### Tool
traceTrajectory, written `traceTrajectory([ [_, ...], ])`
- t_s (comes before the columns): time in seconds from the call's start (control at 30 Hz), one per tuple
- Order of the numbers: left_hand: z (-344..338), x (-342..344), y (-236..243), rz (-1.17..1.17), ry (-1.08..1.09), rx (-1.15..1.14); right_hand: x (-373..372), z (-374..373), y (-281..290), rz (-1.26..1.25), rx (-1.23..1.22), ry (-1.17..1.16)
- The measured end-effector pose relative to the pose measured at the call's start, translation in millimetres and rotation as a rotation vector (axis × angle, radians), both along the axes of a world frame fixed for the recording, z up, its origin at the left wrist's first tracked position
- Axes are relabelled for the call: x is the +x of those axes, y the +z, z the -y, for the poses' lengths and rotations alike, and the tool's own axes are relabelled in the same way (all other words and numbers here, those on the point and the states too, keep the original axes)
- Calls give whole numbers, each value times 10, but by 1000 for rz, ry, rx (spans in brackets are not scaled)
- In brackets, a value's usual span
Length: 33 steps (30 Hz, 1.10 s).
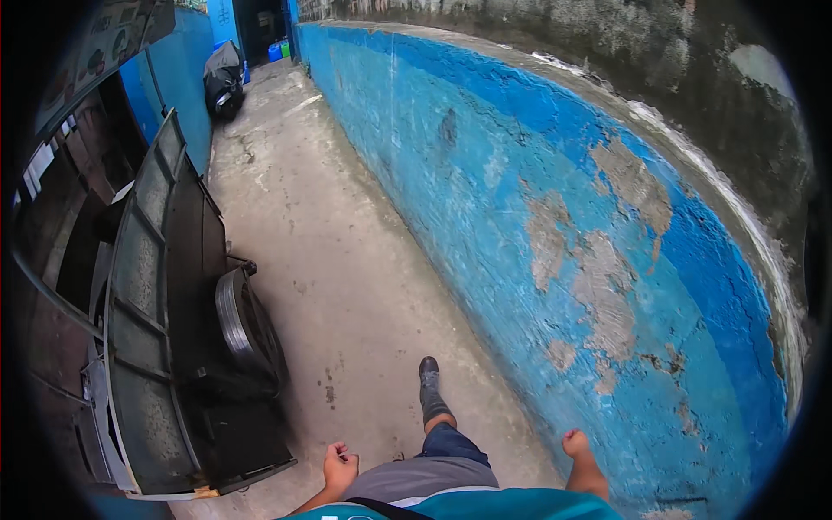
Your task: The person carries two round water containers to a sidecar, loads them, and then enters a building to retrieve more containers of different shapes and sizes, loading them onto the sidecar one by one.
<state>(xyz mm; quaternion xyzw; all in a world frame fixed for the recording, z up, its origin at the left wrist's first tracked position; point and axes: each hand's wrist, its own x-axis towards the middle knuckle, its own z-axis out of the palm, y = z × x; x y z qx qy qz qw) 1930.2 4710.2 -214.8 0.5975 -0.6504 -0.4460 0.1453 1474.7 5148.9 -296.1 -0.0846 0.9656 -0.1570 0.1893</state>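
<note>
Left hand: fingers loosely curled, released, no object visible. Right hand: fingers folded in, nothing seen in it; cannot tell how tightly it closes. Nearest things: cart along the floor's left edge, well apart from the left hand; blue wall along the right edge, near the right hand, contact not evident.

Step in hand, as judged: walking, one boot forward. Best done mid-floor, elbows in, clear of the cart's wheel and the wall's flaking paint; mind the covered motorbike by the far left edge.

Writing: sign, upper left, carries lettering and pictures; shirt shows a white mark, cut off, unreadable. No brand identified.
</note>
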Motion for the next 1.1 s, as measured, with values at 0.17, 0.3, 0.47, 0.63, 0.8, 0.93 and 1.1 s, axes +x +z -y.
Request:
traceTrajectory([
  [0.17, 1941, -1426, 415, 24, -34, -27, -1356, 2014, -533, 10, 105, 105],
  [0.3, 3508, -2177, 649, 45, -110, 27, -2283, 5253, -331, 97, 18, 491],
  [0.47, 6040, -2970, 467, 90, -210, 128, -2812, 9635, 597, 227, -430, 866],
  [0.63, 8958, -3756, -99, 274, -62, -12, -3224, 12299, 813, 242, -449, 1053],
  [0.8, 10894, -4480, -345, 323, -126, 204, -4138, 12834, 185, 317, 16, 968],
  [0.93, 12620, -4610, -309, 364, -460, 262, -4754, 12795, -228, 422, 205, 668],
  [1.1, 15342, -4574, 75, 414, -83, 129, -6132, 13774, -941, 733, 804, 832],
])
